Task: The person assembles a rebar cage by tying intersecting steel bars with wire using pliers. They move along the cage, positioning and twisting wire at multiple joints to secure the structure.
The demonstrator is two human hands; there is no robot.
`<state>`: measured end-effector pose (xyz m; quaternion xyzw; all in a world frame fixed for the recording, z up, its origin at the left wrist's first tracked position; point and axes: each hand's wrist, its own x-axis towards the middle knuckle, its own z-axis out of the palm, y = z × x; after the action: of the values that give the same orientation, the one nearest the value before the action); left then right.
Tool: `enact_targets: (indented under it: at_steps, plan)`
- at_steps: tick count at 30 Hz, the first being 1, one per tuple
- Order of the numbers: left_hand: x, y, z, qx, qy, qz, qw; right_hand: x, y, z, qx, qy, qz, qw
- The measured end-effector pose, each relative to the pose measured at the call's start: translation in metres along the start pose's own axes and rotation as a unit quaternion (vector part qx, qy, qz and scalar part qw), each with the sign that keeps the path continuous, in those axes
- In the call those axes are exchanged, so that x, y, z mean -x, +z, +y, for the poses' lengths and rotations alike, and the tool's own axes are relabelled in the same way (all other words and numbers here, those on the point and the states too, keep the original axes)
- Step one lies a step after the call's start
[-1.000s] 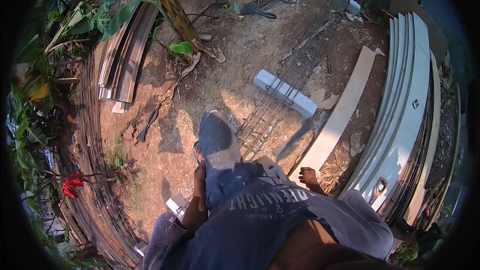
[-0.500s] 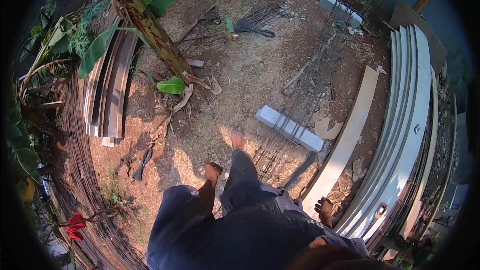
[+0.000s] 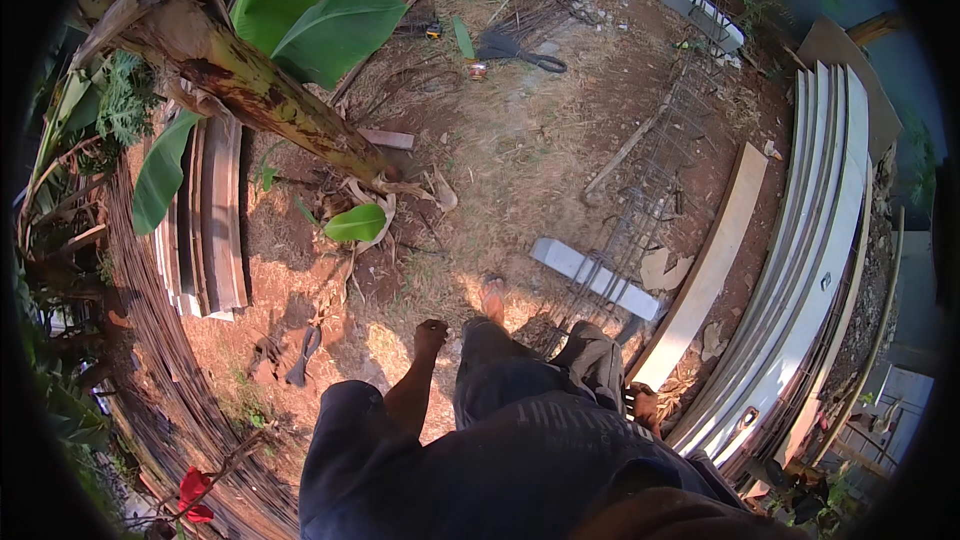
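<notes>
My left hand hangs in front of my left knee, above the dry ground. Its fingers look curled in, and nothing shows in them. At my right side, my right hand is beside the near end of a long flat wooden board. Its fingers are slightly bent and apart, holding nothing I can see; whether they touch the board I cannot tell. Ahead of my legs, a pale concrete block or beam lies across a wire-tied steel rebar cage. One bare foot shows on the ground.
A leaning banana trunk stands at the left front. Beyond it are stacked boards and a long bundle of thin rods. Long white panels line the right side. Dark wire coils lie ahead; another pale block is at the far right.
My view has moved forward and left, so the banana trunk looms larger. My legs have shifted, and a bent right knee now shows. Both hands stay low, with nothing visibly picked up.
</notes>
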<state>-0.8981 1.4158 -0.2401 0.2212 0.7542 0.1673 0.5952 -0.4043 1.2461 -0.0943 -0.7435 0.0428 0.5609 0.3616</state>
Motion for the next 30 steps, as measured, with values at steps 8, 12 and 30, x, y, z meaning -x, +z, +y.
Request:
enact_targets:
  at_steps: [8,12,30]
  plan:
    - [-0.104,-0.16,-0.057,-0.306,-0.122,0.201,0.922,-0.144,-0.032,0.075,0.676,-0.306,-0.068,0.667]
    - [-0.083,-0.072,0.162,0.074,0.083,0.136,0.984,-0.196,0.015,0.035,0.744,-0.243,-0.061,0.619]
    - [-0.234,0.051,0.471,-0.177,0.067,0.098,0.977,-0.419,0.502,-0.432,0.432,-0.249,-0.038,0.866]
